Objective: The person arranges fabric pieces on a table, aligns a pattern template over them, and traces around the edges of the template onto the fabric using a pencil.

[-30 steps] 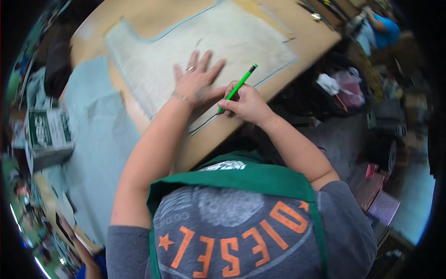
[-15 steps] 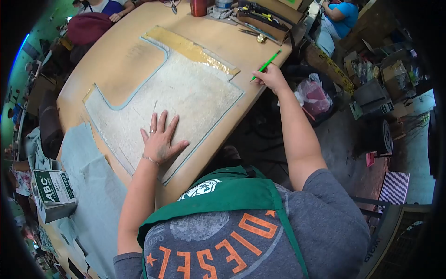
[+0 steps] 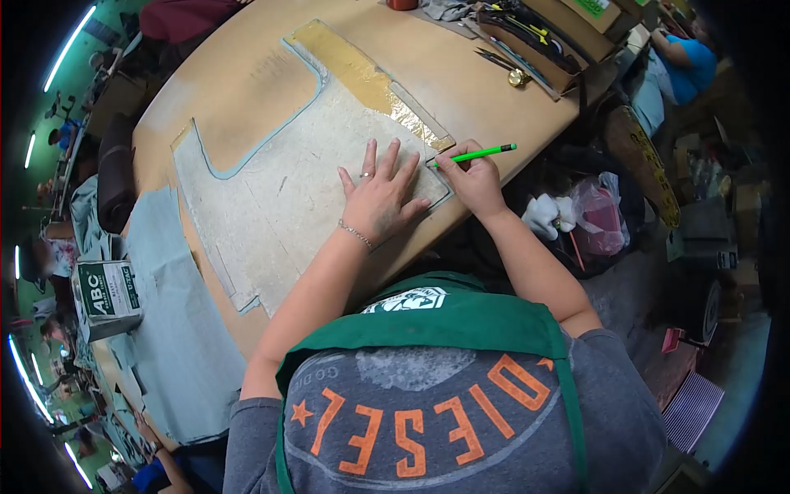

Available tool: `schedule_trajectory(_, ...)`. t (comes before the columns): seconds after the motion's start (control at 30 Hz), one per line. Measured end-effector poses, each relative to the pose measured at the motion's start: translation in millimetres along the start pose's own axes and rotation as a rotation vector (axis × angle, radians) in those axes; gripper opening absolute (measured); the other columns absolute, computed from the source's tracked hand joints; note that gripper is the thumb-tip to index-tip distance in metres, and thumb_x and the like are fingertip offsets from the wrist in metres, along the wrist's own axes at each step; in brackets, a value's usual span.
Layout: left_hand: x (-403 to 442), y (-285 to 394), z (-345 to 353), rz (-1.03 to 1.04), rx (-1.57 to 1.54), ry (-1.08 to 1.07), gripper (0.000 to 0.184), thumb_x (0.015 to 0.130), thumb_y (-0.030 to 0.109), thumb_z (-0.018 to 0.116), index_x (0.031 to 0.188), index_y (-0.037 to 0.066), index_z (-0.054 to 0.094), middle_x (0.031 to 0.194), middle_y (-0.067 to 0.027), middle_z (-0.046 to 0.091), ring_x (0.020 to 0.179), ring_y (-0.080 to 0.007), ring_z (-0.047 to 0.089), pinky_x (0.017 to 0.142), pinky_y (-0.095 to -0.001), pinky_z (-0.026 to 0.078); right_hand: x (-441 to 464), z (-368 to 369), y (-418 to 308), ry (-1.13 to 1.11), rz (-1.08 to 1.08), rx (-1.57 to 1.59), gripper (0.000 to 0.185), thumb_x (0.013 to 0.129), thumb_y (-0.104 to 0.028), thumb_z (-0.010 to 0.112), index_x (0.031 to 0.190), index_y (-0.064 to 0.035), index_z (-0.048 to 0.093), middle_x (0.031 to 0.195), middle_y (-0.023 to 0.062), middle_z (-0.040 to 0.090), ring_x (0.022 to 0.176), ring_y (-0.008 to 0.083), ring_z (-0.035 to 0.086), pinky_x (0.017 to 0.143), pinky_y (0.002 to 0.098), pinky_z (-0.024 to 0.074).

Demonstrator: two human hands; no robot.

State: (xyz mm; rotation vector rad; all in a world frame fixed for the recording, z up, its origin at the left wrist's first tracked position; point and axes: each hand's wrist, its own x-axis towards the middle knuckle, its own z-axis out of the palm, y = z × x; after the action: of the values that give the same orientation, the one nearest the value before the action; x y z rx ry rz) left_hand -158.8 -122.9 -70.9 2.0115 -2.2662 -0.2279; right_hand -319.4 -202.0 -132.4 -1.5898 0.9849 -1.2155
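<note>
A large pale template [image 3: 280,206] with a deep curved cutout lies flat on the table, a strip of glossy yellow tape [image 3: 354,74] along its far arm. Thin blue-grey edging shows around parts of its outline. My left hand [image 3: 383,193] is pressed flat on the template with fingers spread. In my right hand [image 3: 477,185] is a bright green pencil [image 3: 490,153], gripped near its point. The tip is at the template's right edge, just below the tape's end; I cannot tell whether it touches.
Blue-grey sheet material [image 3: 177,329] drapes at the left beside an ABC can [image 3: 107,296]. A tool box [image 3: 531,41], scissors [image 3: 498,59] and a round brass-coloured object [image 3: 518,77] sit at the far right. A person in blue [image 3: 687,70] sits beyond the table.
My right hand has brought the pencil from beyond the template to its right edge. My left hand has shifted right across the template. The view has turned and shifted.
</note>
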Motion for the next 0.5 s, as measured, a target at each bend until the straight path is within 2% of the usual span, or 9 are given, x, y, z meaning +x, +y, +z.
schedule_trajectory(0.07,6,4,4,-0.045,0.0,-0.016,0.071,0.072,0.064,0.049,0.132,0.028,0.034,0.143,-0.0066,0.019,0.133,-0.0351,0.008,0.089,-0.0729,0.013,-3,-1,-16,-0.006,-0.09,-0.152,0.015,0.078,-0.016,0.065,0.077,-0.0047,0.056,0.065,0.0047,0.058,0.058,0.0102,0.054,0.055,0.0255,0.0431)
schedule_trajectory(0.17,8,3,11,-0.103,-0.029,-0.079,0.075,0.068,0.068,0.05,0.132,0.033,0.033,0.144,-0.0054,0.017,0.133,-0.0357,0.007,0.088,-0.0736,0.012,-3,-1,-27,-0.063,-0.015,-0.151,0.01,0.078,-0.01,0.065,0.079,-0.0031,0.058,0.073,0.0046,0.06,0.067,0.0094,0.055,0.06,0.0235,0.0435)
schedule_trajectory(0.27,10,3,9,-0.113,-0.024,-0.098,0.076,0.067,0.069,0.05,0.132,0.034,0.033,0.144,-0.0047,0.016,0.133,-0.0355,0.007,0.088,-0.0737,0.012,-1,-2,-22,-0.068,-0.149,-0.178,0.011,0.076,-0.011,0.064,0.078,-0.004,0.056,0.069,0.0104,0.057,0.062,0.0238,0.057,0.057,0.0323,0.0443)
schedule_trajectory(0.4,9,5,7,-0.127,-0.02,-0.116,0.076,0.067,0.069,0.05,0.132,0.034,0.033,0.145,-0.0044,0.015,0.133,-0.0352,0.007,0.088,-0.0736,0.013,-12,-17,-24,-0.156,-0.566,-0.298,0.014,0.071,-0.001,0.065,0.077,-0.0013,0.052,0.077,0.0142,0.056,0.066,0.0293,0.056,0.061,0.037,0.0461)
schedule_trajectory(0.5,12,7,3,-0.137,0.004,-0.131,0.075,0.068,0.068,0.05,0.132,0.034,0.033,0.145,-0.0043,0.015,0.133,-0.0348,0.006,0.088,-0.0734,0.013,-27,-34,-25,-0.237,-0.595,-0.31,0.017,0.069,0.0,0.066,0.077,-0.0009,0.051,0.078,0.0139,0.056,0.07,0.0301,0.056,0.064,0.0355,0.0466)
